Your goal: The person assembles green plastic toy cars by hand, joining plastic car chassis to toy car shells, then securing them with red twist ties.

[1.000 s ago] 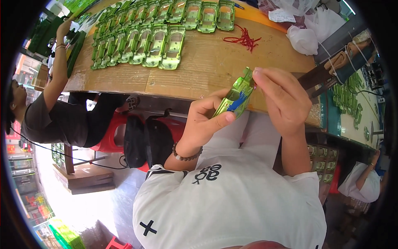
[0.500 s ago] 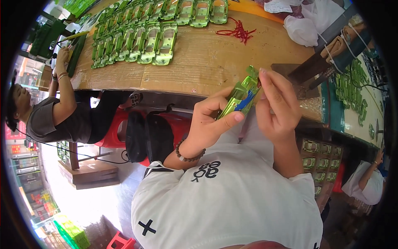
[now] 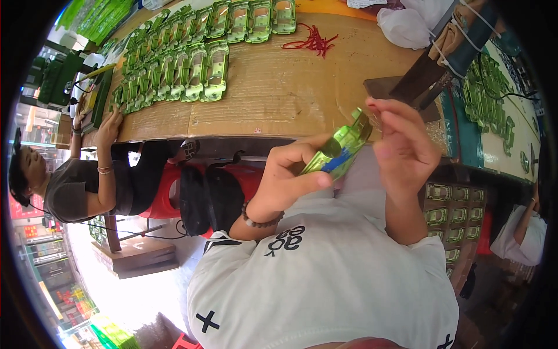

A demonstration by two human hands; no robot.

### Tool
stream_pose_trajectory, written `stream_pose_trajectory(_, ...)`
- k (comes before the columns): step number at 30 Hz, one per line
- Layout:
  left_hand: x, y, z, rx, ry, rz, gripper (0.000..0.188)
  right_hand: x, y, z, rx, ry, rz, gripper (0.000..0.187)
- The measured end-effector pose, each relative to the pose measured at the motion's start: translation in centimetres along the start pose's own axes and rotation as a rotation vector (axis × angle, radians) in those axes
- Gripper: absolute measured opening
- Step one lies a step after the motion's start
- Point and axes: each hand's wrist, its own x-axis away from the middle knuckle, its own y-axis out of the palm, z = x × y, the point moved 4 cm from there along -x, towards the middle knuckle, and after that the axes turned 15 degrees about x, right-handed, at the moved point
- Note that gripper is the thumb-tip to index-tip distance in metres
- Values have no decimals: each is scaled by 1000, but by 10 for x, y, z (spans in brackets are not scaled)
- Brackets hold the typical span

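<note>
My left hand [image 3: 286,179] grips a shiny green toy car body [image 3: 351,141] tilted up toward the right, fingers behind it and thumb along its near edge. A blue patch shows on the car body's side. Just right of its upper end, my right hand [image 3: 408,148] is raised with thumb and fingers drawn together, apart from the car body. Something small and reddish shows at those fingertips, too small to name. On the table beyond lies a tangle of thin red wires [image 3: 314,42].
Rows of green car bodies [image 3: 215,72] line the brown table [image 3: 273,87]. A dark metal stand [image 3: 421,75] rises on the right, near a white plastic bag [image 3: 401,29]. At the left a co-worker [image 3: 75,186] sits by the table. Trays of car bodies [image 3: 455,215] stand lower right.
My right hand has drawn away from the car body, slightly rightward. The car body has turned a little in my left hand. The co-worker's hand has moved to the row of car bodies.
</note>
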Motion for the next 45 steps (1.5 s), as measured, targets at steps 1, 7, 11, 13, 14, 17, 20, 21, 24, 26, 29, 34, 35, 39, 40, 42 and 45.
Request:
stream_pose_trajectory(1, 3, -1, -10, 349, -320, -33, 30, -3, -6, 2, 4, 3, -1, 33)
stream_pose_trajectory(7, 20, 17, -35, 1218, -931, -377, 66, -22, -11, -14, -210, -336, -558, 33)
stream_pose_trajectory(11, 24, 22, -40, 1318, -963, -390, 66, -22, -10, -15, -172, -399, -598, 30)
stream_pose_trajectory(13, 27, 21, -43, 1393, -1032, -370, 70, -22, -11, -14, -177, -387, -595, 29)
stream_pose_trajectory(14, 27, 22, -42, 1394, -1033, -368, 70, -22, -11, -14, -173, -383, -612, 29)
stream_pose_trajectory(17, 23, 24, -38, 1259, -985, -419, 64, -19, -15, -12, -163, -330, -662, 30)
stream_pose_trajectory(20, 25, 26, -37, 1283, -1003, -460, 65, -17, -15, -11, -177, -272, -706, 31)
stream_pose_trajectory(21, 25, 26, -38, 1279, -1007, -467, 65, -16, -14, -12, -199, -265, -717, 31)
stream_pose_trajectory(24, 24, 27, -37, 1268, -1011, -467, 65, -18, -11, -17, -197, -333, -694, 28)
stream_pose_trajectory(26, 24, 27, -38, 1262, -1009, -462, 65, -16, -14, -13, -160, -360, -716, 29)
stream_pose_trajectory(29, 23, 26, -40, 1261, -990, -420, 65, -13, -18, -7, -123, -358, -743, 30)
stream_pose_trajectory(34, 23, 28, -42, 1260, -992, -425, 65, -15, -18, -1, -166, -306, -775, 32)
stream_pose_trajectory(35, 23, 28, -43, 1259, -990, -425, 65, -14, -17, 1, -209, -315, -780, 34)
stream_pose_trajectory(39, 24, 29, -43, 1249, -989, -430, 64, -13, -15, 3, -251, -304, -793, 35)
stream_pose_trajectory(40, 24, 29, -43, 1258, -992, -433, 64, -13, -16, 3, -252, -304, -793, 35)
stream_pose_trajectory(42, 25, 24, -46, 1341, -1051, -419, 64, -14, -21, 3, -112, -301, -758, 34)
stream_pose_trajectory(45, 27, 24, -45, 1401, -1140, -379, 64, -14, -24, 5, -117, -294, -706, 29)
